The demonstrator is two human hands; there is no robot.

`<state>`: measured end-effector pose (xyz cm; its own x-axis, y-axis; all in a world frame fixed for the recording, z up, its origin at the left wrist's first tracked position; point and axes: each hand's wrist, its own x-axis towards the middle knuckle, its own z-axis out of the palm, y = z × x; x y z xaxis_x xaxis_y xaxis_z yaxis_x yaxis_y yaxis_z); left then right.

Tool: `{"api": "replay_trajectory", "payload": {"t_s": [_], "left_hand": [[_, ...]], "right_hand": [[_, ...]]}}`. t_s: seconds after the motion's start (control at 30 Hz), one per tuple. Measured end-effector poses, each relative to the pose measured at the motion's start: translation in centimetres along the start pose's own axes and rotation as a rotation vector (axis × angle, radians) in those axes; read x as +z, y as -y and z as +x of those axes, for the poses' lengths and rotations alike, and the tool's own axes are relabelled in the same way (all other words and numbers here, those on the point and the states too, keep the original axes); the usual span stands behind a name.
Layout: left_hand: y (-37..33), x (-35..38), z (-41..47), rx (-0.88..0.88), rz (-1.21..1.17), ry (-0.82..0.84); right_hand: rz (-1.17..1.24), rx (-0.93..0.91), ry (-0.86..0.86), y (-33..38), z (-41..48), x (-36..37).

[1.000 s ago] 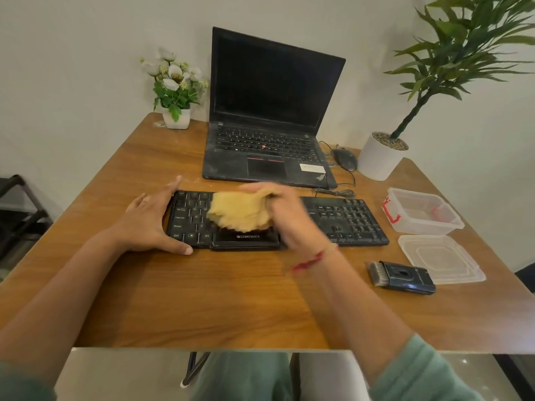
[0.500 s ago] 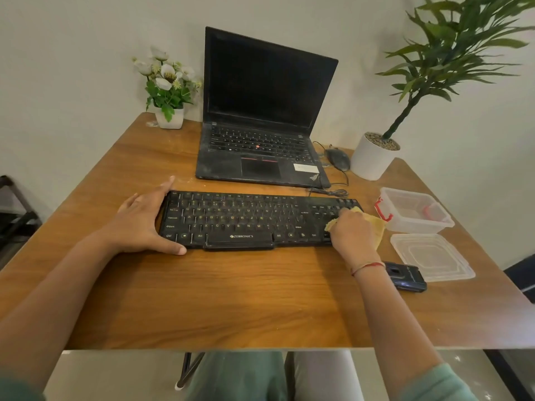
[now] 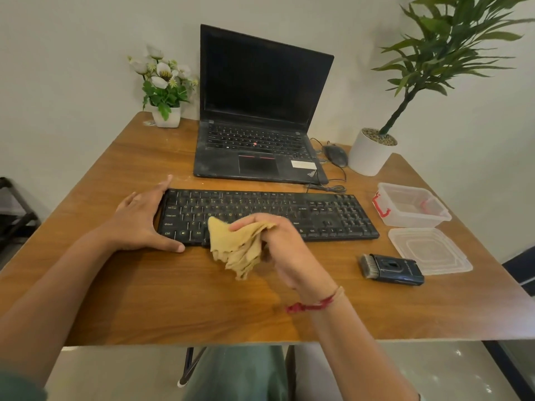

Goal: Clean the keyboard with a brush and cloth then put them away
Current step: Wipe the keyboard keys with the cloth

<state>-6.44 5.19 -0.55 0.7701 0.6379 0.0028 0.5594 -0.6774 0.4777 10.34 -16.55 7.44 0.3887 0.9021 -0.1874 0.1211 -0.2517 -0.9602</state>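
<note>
While one flat black keyboard lies across the wooden desk, the left hand rests spread against its left end. The right hand pinches one crumpled yellow cloth over the keyboard's front edge. One black brush with grey bristles lies to the right, near one clear plastic box standing open, its one clear lid beside it.

Soft, even indoor light.
Faint shadows were cast on the table; its edges were bowed by the wide lens; the right hand was slightly blurred.
</note>
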Motion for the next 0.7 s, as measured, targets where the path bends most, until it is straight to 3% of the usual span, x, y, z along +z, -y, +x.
{"api": "replay_trajectory", "payload": {"t_s": [0.13,0.2,0.27,0.47,0.7], "left_hand": [[-0.4,-0.2,-0.3,-0.002,-0.014,-0.005],[-0.4,-0.1,-0.3,0.001,-0.014,-0.006],[-0.2,-0.1,-0.3,0.0,-0.014,-0.005],[-0.1,0.0,-0.1,0.003,-0.005,-0.003],[-0.3,-0.1,-0.2,-0.002,-0.013,0.004]], "right_hand": [[0.03,-0.008,-0.362,-0.2,-0.1,-4.3],[-0.269,-0.033,-0.646,-1.2,0.0,-7.1],[-0.722,-0.028,-0.79,-2.2,0.0,-9.0],[-1.152,0.075,-0.601,-4.3,1.3,-5.0],[-1.081,-0.214,-0.259,-2.6,-0.4,4.2]]}}
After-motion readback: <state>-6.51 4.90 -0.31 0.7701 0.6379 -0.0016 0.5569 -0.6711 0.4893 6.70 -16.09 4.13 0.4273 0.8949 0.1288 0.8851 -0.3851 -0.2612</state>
